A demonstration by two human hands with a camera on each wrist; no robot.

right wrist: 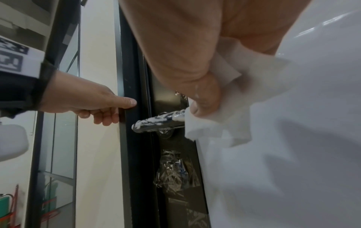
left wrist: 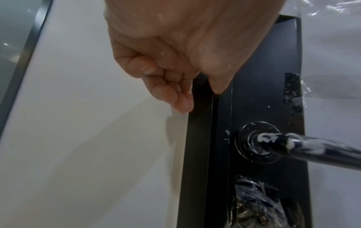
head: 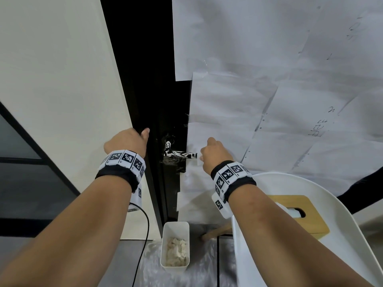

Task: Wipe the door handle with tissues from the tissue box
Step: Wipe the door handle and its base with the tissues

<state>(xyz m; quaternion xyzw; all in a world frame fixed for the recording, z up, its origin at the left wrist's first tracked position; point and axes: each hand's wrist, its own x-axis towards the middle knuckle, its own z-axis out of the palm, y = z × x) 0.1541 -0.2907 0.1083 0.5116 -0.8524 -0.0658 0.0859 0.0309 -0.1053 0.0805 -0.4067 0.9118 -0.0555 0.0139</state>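
Over on the left, the left hand [head: 128,141] hooks its curled fingers [left wrist: 181,101] round the black door edge [left wrist: 197,138], thumb [right wrist: 126,101] laid against it, steadying the door. Next across, the door handle [head: 180,155], a dark lever smeared with white streaks, sticks out from its round rose [left wrist: 255,141] on the black lock plate. At the lever's free end comes the right hand [head: 215,156], clenched on a bunched white tissue [right wrist: 220,123] that touches the tip of the handle. The wipe looks barely begun, most of the lever is still streaked! The risks, as I judge them: thin tissue could tear or ball up on that sticky-looking smear and leave shreds behind; pressing down hard may swing the lever and let the tissue slip off the end; and if the left hand lets go, the door could swing away from the stroke. Below the handle, crinkled clear film [right wrist: 171,168] covers the lock area, and a wipe could catch on it. Further right, white paper sheets [head: 269,59] are taped over the door face. Down low, a white bin [head: 175,230] with crumpled used tissues stands on the floor by the door, and at the right the wooden tissue box [head: 298,216] sits on a white chair [head: 310,183]. Pale wall and dark-framed glass lie left.
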